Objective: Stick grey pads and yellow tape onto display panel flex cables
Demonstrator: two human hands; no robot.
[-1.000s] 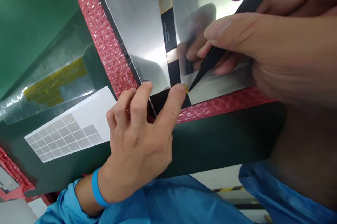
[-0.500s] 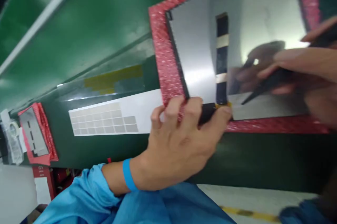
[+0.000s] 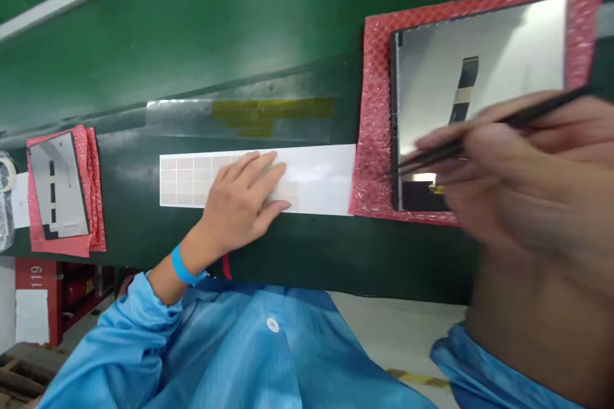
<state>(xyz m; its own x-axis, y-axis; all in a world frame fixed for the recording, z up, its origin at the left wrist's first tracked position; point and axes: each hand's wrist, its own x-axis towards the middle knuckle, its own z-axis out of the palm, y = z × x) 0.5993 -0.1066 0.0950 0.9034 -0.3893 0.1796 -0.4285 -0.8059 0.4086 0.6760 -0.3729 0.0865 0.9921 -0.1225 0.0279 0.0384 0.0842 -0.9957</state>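
My left hand [image 3: 242, 204] lies on a white sheet of pale rectangular stickers [image 3: 321, 178], palm down, fingers stretched out. My right hand [image 3: 542, 185], blurred by motion, grips dark pointed tweezers [image 3: 551, 105]. Their tips hover over the left edge of a silvery display panel [image 3: 426, 82], and whether they pinch anything is too blurred to tell. Under the panel lies pink bubble wrap [image 3: 377, 95]. A black flex cable [image 3: 466, 79] with pale bands runs down the panel, its lower part hidden by my right hand.
A smaller panel [image 3: 71, 185] rests on stacked pink bubble wrap at the left, beside a tape roll [image 3: 6, 173]. Clear film with yellow-brown tape [image 3: 273, 111] lies behind the sticker sheet. A red cabinet [image 3: 38, 274] stands below the green table's [image 3: 215, 25] front edge.
My left hand has left the panel's lower left corner and moved left onto the sticker sheet. My right hand has brought the tweezers to the panel's left edge. The view has shifted.
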